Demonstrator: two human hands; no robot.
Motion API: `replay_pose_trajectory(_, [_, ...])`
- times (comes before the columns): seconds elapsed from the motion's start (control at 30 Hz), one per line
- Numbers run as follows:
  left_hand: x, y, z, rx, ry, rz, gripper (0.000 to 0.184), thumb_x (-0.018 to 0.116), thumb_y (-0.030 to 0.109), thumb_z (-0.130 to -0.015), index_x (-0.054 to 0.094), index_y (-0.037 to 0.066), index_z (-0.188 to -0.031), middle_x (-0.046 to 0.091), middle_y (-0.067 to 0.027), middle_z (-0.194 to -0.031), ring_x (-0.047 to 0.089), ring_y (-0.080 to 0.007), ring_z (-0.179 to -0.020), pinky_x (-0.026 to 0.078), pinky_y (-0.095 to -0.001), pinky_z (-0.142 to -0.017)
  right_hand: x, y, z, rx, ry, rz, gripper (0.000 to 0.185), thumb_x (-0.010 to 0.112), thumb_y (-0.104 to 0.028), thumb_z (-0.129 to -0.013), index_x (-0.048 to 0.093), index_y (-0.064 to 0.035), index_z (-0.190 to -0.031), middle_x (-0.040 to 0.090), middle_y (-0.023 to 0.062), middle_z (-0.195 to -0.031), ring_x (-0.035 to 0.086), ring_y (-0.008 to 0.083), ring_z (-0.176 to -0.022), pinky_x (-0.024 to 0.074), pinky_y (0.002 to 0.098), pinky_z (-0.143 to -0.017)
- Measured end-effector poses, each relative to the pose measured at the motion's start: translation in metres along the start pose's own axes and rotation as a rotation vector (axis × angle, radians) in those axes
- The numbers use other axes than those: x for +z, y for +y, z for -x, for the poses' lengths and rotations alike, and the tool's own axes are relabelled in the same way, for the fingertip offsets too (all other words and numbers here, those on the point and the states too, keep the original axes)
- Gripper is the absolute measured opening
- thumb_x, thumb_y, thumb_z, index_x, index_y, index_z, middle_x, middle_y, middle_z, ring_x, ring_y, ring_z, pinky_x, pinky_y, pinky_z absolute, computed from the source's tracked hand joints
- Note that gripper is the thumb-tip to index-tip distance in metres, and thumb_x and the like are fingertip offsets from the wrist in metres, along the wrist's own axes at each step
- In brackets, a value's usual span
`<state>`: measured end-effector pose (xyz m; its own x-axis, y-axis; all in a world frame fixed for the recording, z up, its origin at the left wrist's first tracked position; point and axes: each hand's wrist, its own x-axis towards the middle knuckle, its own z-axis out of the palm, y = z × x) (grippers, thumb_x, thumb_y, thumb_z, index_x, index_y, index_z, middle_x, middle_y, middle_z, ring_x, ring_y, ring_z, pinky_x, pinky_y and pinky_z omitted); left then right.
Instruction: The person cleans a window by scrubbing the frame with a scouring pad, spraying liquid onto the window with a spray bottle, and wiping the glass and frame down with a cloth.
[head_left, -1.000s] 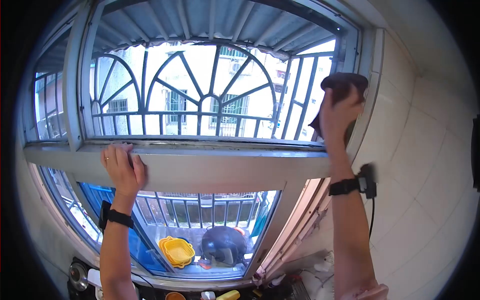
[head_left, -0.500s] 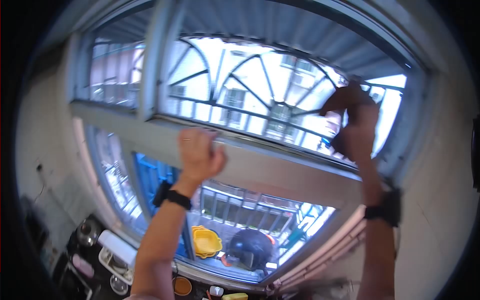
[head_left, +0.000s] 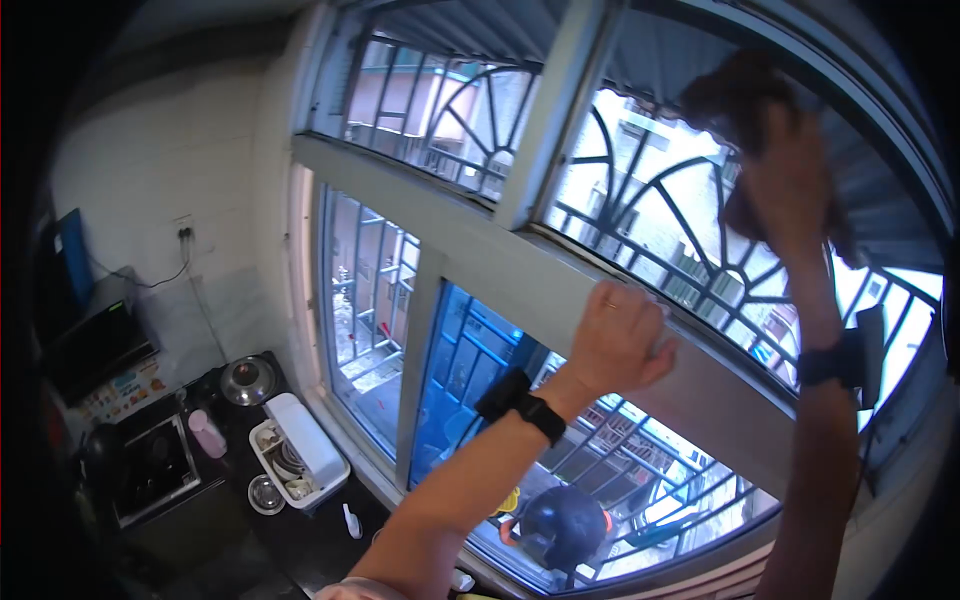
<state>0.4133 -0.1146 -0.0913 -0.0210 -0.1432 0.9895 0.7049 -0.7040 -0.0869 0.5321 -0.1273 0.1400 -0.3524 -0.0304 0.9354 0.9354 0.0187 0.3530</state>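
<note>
A dark brown cloth point(head_left: 740, 95) is bunched under my right hand point(head_left: 790, 185), against the upper window pane at the upper right. The cloth hangs out above and below the fingers, which are pressed round it. My left hand point(head_left: 620, 340) rests with curled fingers on the top edge of the wide horizontal window bar point(head_left: 460, 240); its fingertips are hidden behind that edge. Both wrists wear black bands with small dark devices. Behind the glass stands a metal grille point(head_left: 680, 200) with curved bars.
At the lower left, a dark counter point(head_left: 230, 540) holds a white dish box point(head_left: 325, 440), a metal pot point(head_left: 247, 380), a pink bottle point(head_left: 207, 434) and a stove point(head_left: 155, 470). A dark round object point(head_left: 565, 525) stands beyond the lower window. A vertical frame post point(head_left: 550, 115) divides the upper panes.
The view has turned left, bringing in the counter and wall. My right hand has moved the cloth from the right window edge onto the upper pane. My left hand stays on the bar.
</note>
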Motion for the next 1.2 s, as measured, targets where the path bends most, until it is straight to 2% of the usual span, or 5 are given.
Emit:
replay_pose_trajectory(0.33, [-0.023, 0.010, -0.011, -0.034, -0.081, -0.015, 0.027, 0.072, 0.021, -0.072, 0.060, 0.004, -0.089, 0.054, -0.0144, -0.087, 0.055, -0.0317, -0.087, 0.040, -0.0448, -0.094, -0.011, -0.101, 0.046, -0.541, -0.537, -0.464, 0.045, 0.071, -0.007, -0.068, 0.058, -0.0162, -0.110, 0.051, 0.0105, -0.109, 0.054, 0.0340, -0.102, 0.0538, 0.0441, -0.077])
replay_pose_trajectory(0.63, [-0.130, 0.066, -0.014, -0.587, -0.166, 0.458, 0.093, 0.076, 0.017, -0.080, 0.017, 0.008, -0.151, 0.026, -0.0168, -0.151, 0.032, -0.0344, -0.137, 0.034, -0.0487, -0.107, -0.065, 0.001, 0.109, 0.439, -0.860, -1.281, 0.058, 0.066, -0.015, -0.079, 0.048, -0.0033, -0.133, 0.048, 0.0161, -0.136, 0.051, 0.0234, -0.122, 0.0436, 0.0360, -0.098])
replay_pose_trajectory(0.8, [-0.124, 0.076, -0.024, -0.683, 0.121, 0.556, 0.082, 0.077, 0.020, -0.081, 0.029, 0.004, -0.146, 0.036, -0.0160, -0.144, 0.038, -0.0266, -0.133, 0.032, -0.0381, -0.109, -0.133, -0.081, 0.110, 0.394, -1.170, -1.778, 0.070, 0.060, -0.020, -0.091, 0.024, -0.0043, -0.149, 0.044, 0.0180, -0.138, 0.047, 0.0217, -0.125, 0.0411, 0.0330, -0.100])
replay_pose_trajectory(1.03, [-0.178, -0.082, -0.046, -0.537, 0.383, 0.384, 0.055, 0.065, 0.013, -0.090, 0.038, 0.003, -0.137, 0.046, -0.0157, -0.132, 0.045, -0.0267, -0.123, 0.036, -0.0369, -0.105, -0.134, -0.003, 0.142, 0.019, -0.574, -0.536, 0.041, 0.062, -0.009, -0.087, 0.054, -0.0026, -0.127, 0.060, 0.0152, -0.124, 0.055, 0.0308, -0.115, 0.0426, 0.0426, -0.098])
replay_pose_trajectory(1.2, [-0.158, -0.200, -0.083, -0.172, -0.337, 0.073, 0.059, 0.058, 0.022, -0.092, 0.034, 0.014, -0.145, 0.033, -0.0270, -0.138, 0.035, -0.0459, -0.127, 0.034, -0.0500, -0.107, -0.089, 0.056, 0.232, 0.003, -0.402, 0.006, 0.030, 0.050, -0.023, -0.095, 0.058, -0.0017, -0.115, 0.058, 0.0172, -0.110, 0.055, 0.0360, -0.106, 0.0409, 0.0472, -0.093])
